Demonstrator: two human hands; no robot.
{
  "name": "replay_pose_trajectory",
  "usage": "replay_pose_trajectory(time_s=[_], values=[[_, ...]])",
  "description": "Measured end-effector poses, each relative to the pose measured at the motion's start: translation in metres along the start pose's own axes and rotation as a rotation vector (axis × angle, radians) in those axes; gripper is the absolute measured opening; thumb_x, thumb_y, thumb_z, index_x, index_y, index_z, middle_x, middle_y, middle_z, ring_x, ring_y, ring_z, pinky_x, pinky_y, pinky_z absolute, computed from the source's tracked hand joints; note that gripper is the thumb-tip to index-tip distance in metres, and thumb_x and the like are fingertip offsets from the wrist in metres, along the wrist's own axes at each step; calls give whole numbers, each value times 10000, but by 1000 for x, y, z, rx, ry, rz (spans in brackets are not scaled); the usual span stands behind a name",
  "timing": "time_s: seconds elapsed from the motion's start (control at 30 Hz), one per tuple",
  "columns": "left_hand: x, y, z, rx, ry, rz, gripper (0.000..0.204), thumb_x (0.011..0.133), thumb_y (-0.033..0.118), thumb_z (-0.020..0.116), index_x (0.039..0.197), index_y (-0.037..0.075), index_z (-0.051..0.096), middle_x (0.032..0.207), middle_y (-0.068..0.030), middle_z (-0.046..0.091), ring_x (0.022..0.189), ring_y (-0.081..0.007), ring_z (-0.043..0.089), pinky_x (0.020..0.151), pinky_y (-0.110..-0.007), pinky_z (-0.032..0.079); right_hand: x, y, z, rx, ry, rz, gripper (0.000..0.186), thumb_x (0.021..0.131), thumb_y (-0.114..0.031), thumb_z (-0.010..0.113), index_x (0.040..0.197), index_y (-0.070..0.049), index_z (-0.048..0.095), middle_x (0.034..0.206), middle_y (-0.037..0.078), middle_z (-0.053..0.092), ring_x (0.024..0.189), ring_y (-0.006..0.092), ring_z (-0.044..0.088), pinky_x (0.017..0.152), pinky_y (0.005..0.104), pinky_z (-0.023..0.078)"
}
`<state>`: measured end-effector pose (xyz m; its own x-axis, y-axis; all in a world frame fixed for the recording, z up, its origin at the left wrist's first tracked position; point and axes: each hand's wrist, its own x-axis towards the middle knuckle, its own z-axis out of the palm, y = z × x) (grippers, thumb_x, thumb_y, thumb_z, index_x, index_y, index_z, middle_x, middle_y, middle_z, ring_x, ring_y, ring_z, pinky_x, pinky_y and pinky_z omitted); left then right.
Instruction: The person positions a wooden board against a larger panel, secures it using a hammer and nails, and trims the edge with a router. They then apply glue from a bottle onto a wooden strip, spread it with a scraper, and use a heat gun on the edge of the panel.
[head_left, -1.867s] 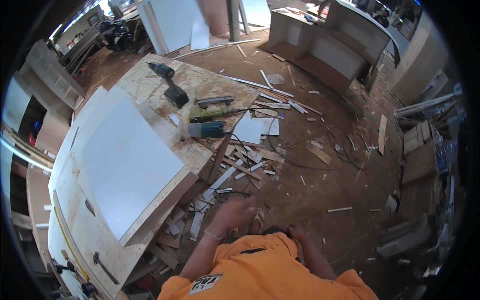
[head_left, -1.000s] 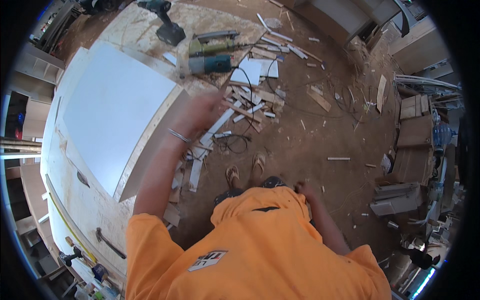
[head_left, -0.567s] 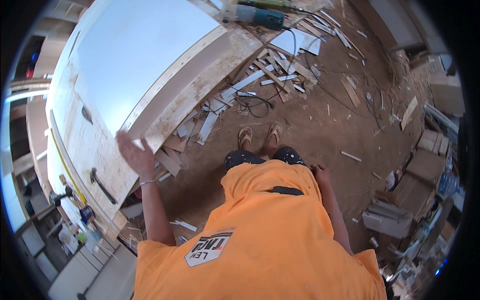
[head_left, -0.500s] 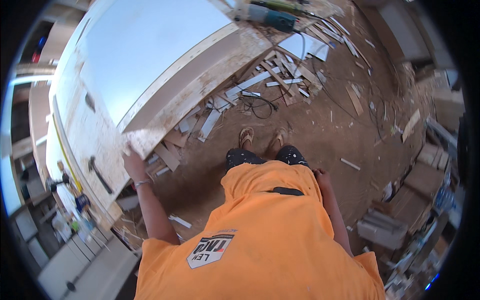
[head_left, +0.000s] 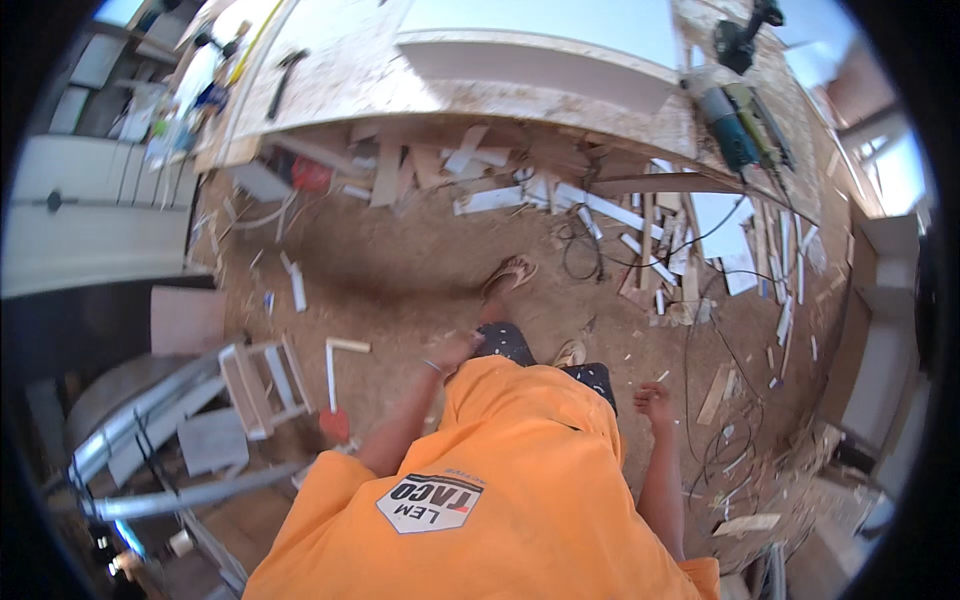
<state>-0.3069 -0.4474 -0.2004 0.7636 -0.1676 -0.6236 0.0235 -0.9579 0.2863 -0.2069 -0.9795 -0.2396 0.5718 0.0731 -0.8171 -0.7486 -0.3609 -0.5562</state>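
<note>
My left hand [head_left: 455, 352] hangs by my left thigh, close to the dark, paint-flecked shorts [head_left: 508, 343]. Its fingers are blurred, so their pose is unclear. At my right side, away from the body, my right hand [head_left: 653, 402] has its fingers curled in. A small white sliver [head_left: 662, 376] shows just beyond those fingers; whether they hold it or it lies on the floor behind, I cannot tell. Ahead stands a wooden workbench [head_left: 340, 90] with a white panel [head_left: 540, 18] and a long box-like edge piece [head_left: 540, 75] on it. Neither hand touches the bench.
A hammer [head_left: 287, 84] lies on the bench's left; corded power tools [head_left: 735, 130] sit at its right end. Wood offcuts [head_left: 490, 200] and cables [head_left: 580, 250] litter the floor along the bench. At left stand a small wooden frame [head_left: 265, 388] and metal lengths [head_left: 150, 400]; cabinet carcasses [head_left: 880, 330] stand right.
My view has swung left, so the bench now lies straight ahead. My left hand has left the bench edge and come to my thigh. My right hand has moved out from my side.
</note>
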Motion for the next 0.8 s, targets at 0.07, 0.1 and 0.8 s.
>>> replay_pose_trajectory(time_s=[0.07, 0.1, 0.8], values=[[-24, 49, 59, -1311, 13, -457, 563, 1028, 432, 511, 1441, 51, 493, 1446, -161, 570, 1313, -331, 562, 1131, -470, 398, 4, 31, -35, 55, 15, 31, 266, 1036, -110, 407, 1226, -63, 587, 955, 147, 719, 802, 221, 708, 675, 343, 582], [-39, 60, 66, -1655, 2, -545, 676, 1035, 492, 508, 1537, 49, 420, 1513, -167, 527, 1355, -331, 537, 1161, -480, 369, 4, 46, -39, 95, 44, 72, 267, 1036, -109, 398, 1222, -65, 585, 959, 147, 718, 799, 219, 706, 674, 343, 581], [-256, -43, 191, -1506, 488, -505, 555, 1010, 570, 480, 1202, 113, 730, 1312, -72, 678, 1172, -214, 607, 1044, -371, 421, -81, 89, 217, -915, 1, -73, 417, 951, -318, 578, 1221, -27, 705, 1164, 224, 723, 1007, 327, 717, 916, 447, 552]])
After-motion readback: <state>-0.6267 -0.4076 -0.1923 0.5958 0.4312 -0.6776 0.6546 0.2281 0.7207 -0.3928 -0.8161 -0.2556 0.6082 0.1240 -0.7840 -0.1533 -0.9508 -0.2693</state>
